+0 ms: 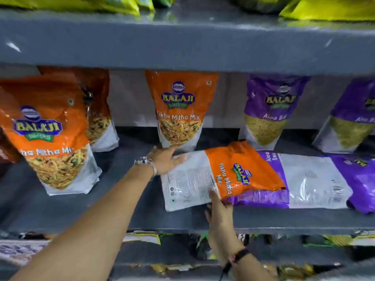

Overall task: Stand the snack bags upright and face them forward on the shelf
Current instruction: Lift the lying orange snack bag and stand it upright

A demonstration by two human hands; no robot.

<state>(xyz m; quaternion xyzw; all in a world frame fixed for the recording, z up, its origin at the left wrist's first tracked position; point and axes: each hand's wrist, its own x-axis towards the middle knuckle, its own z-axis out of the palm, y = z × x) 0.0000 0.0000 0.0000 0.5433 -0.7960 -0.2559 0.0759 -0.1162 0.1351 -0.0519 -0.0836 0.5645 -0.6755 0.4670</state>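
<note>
An orange Tikha Mitha Mix bag [223,175] lies flat on the grey shelf [60,209], back panel up, partly overlapping a purple Aloo Sev bag [312,179] that also lies flat. My left hand [164,161] rests on the orange bag's far left corner. My right hand [219,211] grips its near edge, with the thumb on top. Three orange bags [180,110] [50,134] [97,110] stand upright facing forward. Two purple bags [267,110] [353,118] stand upright at the right.
The shelf board above [182,47] hangs low over the standing bags and carries yellow-green bags [324,9]. Below the shelf's front lip [284,222] a lower shelf holds more packets [142,238]. Bare shelf shows between the left orange bag and the lying bag.
</note>
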